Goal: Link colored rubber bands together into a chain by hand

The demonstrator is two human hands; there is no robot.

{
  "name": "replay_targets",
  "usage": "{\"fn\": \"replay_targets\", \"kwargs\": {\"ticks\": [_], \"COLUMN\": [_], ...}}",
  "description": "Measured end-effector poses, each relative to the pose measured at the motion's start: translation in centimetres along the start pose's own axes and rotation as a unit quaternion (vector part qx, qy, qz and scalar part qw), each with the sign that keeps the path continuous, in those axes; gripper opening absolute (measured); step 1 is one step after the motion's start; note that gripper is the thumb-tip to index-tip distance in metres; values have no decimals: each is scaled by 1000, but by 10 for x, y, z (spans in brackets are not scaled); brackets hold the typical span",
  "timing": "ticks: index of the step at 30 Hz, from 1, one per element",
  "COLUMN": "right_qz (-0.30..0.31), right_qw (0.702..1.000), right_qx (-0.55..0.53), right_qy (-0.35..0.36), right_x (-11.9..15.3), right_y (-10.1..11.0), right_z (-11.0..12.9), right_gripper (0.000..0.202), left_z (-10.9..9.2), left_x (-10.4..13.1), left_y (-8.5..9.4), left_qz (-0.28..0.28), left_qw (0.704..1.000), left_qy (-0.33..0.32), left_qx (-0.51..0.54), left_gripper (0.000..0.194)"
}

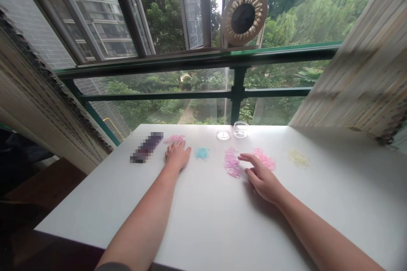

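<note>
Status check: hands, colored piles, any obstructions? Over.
Left hand at far-left pink pile. Right hand open beside purple pile, partly hiding bright pink pile. Clear dish and clear jar beyond, not blocking.

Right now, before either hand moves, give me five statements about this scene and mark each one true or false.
1. The blue pile lies between the left hand and the right hand. True.
2. The yellow pile lies to the left of the purple pile. False: it lies to the right of it.
3. The shallow clear dish and the taller clear cup stand near the window-side edge of the white table. True.
4. The right hand is gripping the taller clear cup. False: the cup stands apart from that hand, closer to the window.
5. The round fan lies on the white table. False: it is up by the window, above the green railing.
</note>
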State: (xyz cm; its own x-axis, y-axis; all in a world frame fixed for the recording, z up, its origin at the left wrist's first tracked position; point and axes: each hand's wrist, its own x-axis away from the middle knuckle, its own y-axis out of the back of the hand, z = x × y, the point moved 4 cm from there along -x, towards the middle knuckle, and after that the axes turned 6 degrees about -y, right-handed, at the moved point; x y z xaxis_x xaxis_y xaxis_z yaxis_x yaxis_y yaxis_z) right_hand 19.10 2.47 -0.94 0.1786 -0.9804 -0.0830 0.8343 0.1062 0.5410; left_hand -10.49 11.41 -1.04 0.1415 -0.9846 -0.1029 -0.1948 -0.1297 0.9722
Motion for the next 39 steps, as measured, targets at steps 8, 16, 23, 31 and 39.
{"fn": "replay_targets", "kwargs": {"ticks": [8, 16, 23, 31, 39], "right_qz": [-6, -3, -8, -5, -9], "right_qw": [1000, 999, 1000, 999, 999], "right_qx": [-18, -33, -29, -37, -37], "right_qy": [-6, -1, 0, -5, 3], "right_x": [0, -1, 0, -1, -1], "right_y": [1, 1, 2, 3, 3], "right_z": [-1, -3, 1, 0, 1], "right_gripper": [37, 37, 38, 38, 38], "left_z": [2, 11, 10, 10, 10], "left_x": [-7, -4, -6, -10, -2], "left_y": [0, 4, 3, 4, 24], "left_qz": [-17, -22, -33, -58, -132], "left_qw": [1000, 1000, 999, 998, 983], "left_qy": [11, 4, -2, 0, -54], "left_qx": [1, 14, 23, 37, 119], "left_gripper": [54, 52, 54, 49, 36]}}
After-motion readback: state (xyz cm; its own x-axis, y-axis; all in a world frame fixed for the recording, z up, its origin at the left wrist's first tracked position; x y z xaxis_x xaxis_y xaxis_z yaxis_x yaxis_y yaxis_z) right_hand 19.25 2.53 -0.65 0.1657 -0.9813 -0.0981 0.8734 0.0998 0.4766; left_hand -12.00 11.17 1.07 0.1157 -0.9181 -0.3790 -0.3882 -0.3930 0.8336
